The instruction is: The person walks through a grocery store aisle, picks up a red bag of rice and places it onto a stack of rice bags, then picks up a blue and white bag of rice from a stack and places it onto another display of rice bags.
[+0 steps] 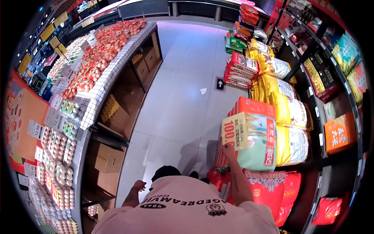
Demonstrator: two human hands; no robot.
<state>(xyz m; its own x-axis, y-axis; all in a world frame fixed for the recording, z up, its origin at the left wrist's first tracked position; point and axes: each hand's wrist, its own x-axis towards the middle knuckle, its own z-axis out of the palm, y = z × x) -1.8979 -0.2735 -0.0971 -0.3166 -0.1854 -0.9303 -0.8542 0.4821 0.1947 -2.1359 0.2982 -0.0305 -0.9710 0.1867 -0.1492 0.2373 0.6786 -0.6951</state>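
Observation:
My right hand [229, 149] is closed on the lower edge of a pale yellow price sign [234, 130] with large red numbers. The sign lies against the front of a stack of large red, blue and green rice bags [256, 134]. My left hand [138, 186] hangs low beside my body over the floor, its fingers loosely bent and apart, with nothing seen in it. Below the rice stack, near my right forearm, are red gift-style bags [269, 191]. My white printed T-shirt [183, 206] fills the bottom of the view.
At left, a display table [120, 50] bears red-netted eggs [109, 39], trays of eggs [58, 148] and price cards [54, 119]. Cardboard boxes [109, 158] sit beneath. Yellow rice bags [290, 105] and shelving [311, 85] line the right. A tiled aisle [179, 85] runs between.

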